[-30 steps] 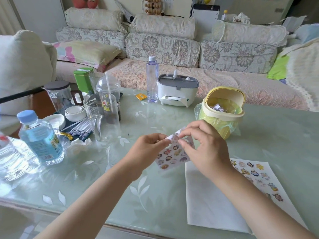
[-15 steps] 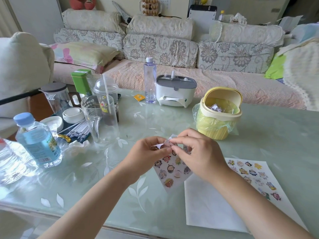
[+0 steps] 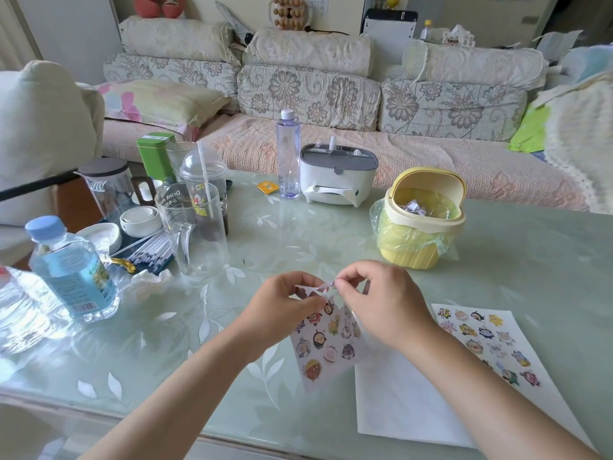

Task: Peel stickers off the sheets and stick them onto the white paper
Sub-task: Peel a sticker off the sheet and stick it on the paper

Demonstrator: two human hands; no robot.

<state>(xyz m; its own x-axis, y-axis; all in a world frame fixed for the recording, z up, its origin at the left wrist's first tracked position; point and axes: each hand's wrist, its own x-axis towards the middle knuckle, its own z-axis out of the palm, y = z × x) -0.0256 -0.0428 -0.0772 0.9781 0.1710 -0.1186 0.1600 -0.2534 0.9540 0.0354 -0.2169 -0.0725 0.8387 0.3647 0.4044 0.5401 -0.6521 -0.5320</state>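
**Both hands on sheet**

Pinched by left hand [image 3: 282, 307], fingers curled: sticker sheet [image 3: 326, 346], top edge half hidden, hanging tilted. Nipped by fingertips of right hand [image 3: 381, 303]: pale strip [image 3: 323, 287] (sticker or backing, too blurred). Flat at right: white paper [image 3: 408, 403].

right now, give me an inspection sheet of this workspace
surface: pale green glass-topped table with a leaf pattern
job's things: sticker sheet held up over the table; white paper lying flat to its right, with cartoon stickers on its right part
clutter: yellow bin with a bag liner; water bottle, glass mug, cups and straws on the left
hands: left hand and right hand both pinch the sheet's top edge
cables: dark cord behind the sofa back; nothing seen on the table
surroundings: floral sofa behind the table
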